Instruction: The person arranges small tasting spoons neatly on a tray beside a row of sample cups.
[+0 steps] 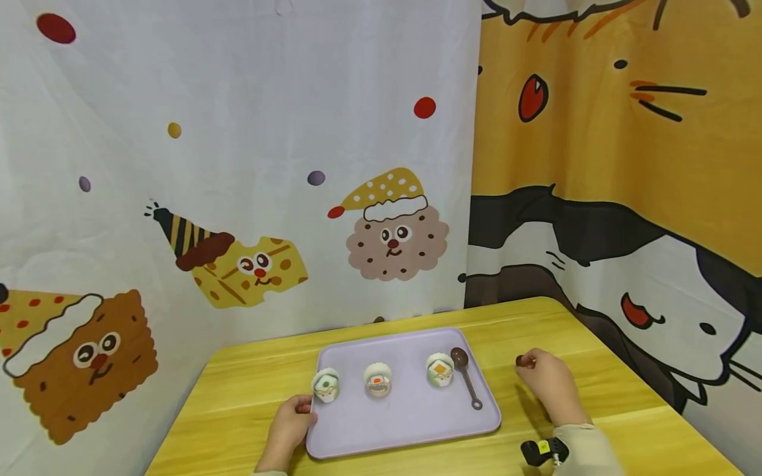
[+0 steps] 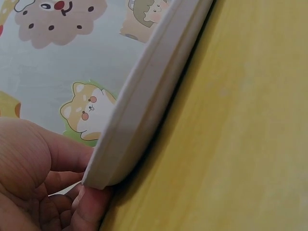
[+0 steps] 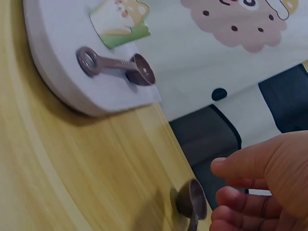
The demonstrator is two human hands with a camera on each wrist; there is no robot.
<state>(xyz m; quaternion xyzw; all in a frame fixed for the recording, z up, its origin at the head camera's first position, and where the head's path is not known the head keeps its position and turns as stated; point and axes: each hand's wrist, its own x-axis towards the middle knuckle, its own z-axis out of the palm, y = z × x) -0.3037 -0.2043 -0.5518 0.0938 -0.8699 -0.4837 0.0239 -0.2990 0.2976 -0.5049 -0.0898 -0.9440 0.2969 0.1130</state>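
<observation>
Three cups (image 1: pixel 378 381), two brown spoons (image 1: pixel 468 380), one tray (image 1: pixel 393 426)!
The spoons split evenly, one on the tray and one spoon (image 3: pixel 190 198) off it, and here's one left hand (image 1: pixel 290 421) plus one right hand (image 1: pixel 550 387), two altogether, over a single table (image 1: pixel 244 383) with one black wrist device (image 1: pixel 544 451); now two curtains (image 1: pixel 268 79), and across them I'm getting three snack faces (image 1: pixel 253 271), three party hats (image 1: pixel 387 188), five coloured dots (image 1: pixel 424 108) (two red, two purple, one yellow) and two cat faces (image 1: pixel 673 284)!
</observation>
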